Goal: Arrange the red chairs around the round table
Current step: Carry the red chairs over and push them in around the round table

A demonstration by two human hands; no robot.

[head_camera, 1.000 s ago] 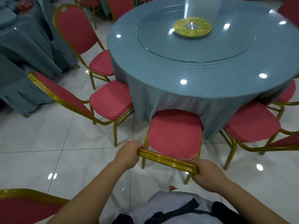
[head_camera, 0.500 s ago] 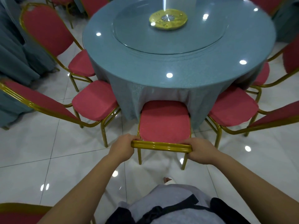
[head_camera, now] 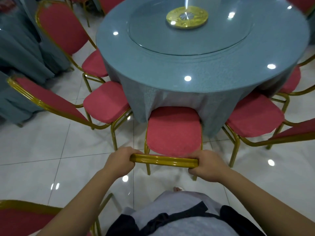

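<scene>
Left hand (head_camera: 119, 163) and right hand (head_camera: 208, 166) clamp opposite ends of the stiff top rail (head_camera: 163, 160) of the red chair (head_camera: 173, 130), whose seat sits just beyond them at the bench (head_camera: 153, 68); it is probably light and best slid by that rail.

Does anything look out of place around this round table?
One stray chair at the lower left stands apart from the round table, outside the ring. The left hand and right hand grip the middle chair, which sits square. Nothing spilled.
</scene>
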